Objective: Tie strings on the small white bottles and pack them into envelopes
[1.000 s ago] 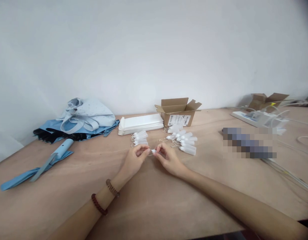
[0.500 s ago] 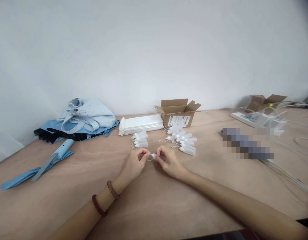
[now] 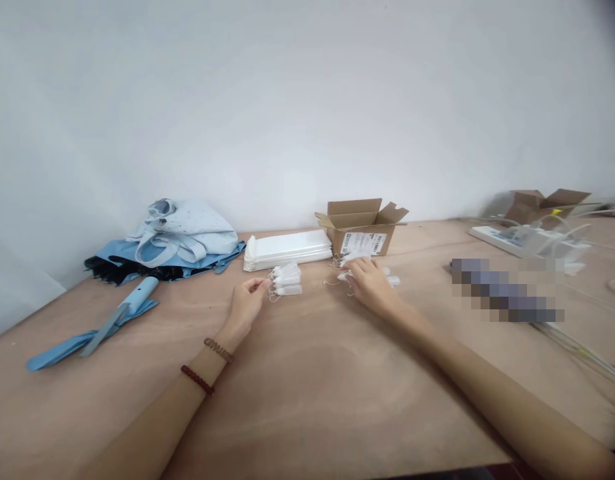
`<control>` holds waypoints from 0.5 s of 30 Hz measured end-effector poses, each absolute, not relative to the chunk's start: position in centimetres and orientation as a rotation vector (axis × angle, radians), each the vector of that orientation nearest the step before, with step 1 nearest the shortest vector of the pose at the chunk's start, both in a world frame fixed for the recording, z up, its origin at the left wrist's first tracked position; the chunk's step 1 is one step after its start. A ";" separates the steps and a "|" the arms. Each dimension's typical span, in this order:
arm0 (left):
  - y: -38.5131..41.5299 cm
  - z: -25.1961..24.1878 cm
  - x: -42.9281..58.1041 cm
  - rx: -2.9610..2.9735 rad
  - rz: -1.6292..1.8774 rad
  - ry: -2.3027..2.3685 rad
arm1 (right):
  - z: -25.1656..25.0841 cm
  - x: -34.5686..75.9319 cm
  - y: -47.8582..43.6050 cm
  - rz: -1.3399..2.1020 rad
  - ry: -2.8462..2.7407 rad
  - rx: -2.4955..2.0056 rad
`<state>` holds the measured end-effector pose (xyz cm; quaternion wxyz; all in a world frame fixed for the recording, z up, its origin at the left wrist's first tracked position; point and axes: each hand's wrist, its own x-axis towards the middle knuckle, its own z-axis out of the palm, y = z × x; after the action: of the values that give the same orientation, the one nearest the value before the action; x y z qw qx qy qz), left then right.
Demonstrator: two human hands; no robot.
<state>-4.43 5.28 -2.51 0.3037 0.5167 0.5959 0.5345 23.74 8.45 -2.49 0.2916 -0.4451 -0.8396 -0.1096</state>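
My left hand (image 3: 246, 308) rests on the table with its fingertips pinched together, beside the cord loops of a small row of translucent white squeeze bottles (image 3: 290, 291). Whether a cord is between those fingertips is too small to make out. My right hand (image 3: 374, 285) reaches over a second group of the same small bottles (image 3: 393, 281), thumb and fingers apart and curved down among them. It covers much of that group, and no bottle is visibly gripped. Thin white cords hang from the bottle necks.
Behind the bottles are a stack of flat white packs (image 3: 287, 247) and an open cardboard box (image 3: 354, 240). Blue umbrellas (image 3: 142, 293) and a pale bag (image 3: 197, 227) lie left. Rightward are a pixelated object (image 3: 507, 290), a power strip (image 3: 507, 241), cables and another box (image 3: 552, 203).
Both hands held a bottle and its cord between them; they have parted. That bottle appears to lie with the left row. My right hand has moved forward and right over the other group.
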 end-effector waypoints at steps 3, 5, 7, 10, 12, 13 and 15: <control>5.4 -2.7 -4.5 1.270 1.414 1.571 | -2.0 25.1 9.2 -0.398 -2.259 -1.274; 5.4 -2.7 -4.4 1.249 1.408 1.574 | -1.7 25.7 9.4 -0.433 -2.253 -1.311; 5.4 -2.7 -4.3 1.244 1.396 1.581 | -1.7 26.1 9.5 -0.456 -2.244 -1.347; 5.4 -2.7 -4.3 1.260 1.372 1.609 | -1.8 26.5 9.7 -0.459 -2.254 -1.396; 5.4 -2.7 -4.3 1.288 1.355 1.628 | -1.9 26.7 9.9 -0.444 -2.269 -1.426; 5.4 -2.7 -4.3 1.305 1.346 1.632 | -2.0 26.8 9.9 -0.435 -2.276 -1.439; 5.3 -2.7 -4.4 1.333 1.326 1.628 | -2.1 26.9 10.0 -0.416 -2.285 -1.463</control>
<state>-4.38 5.35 -2.73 0.3216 0.5074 0.6198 0.5049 26.90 10.01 -2.06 0.1971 -0.5227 -0.8160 -0.1485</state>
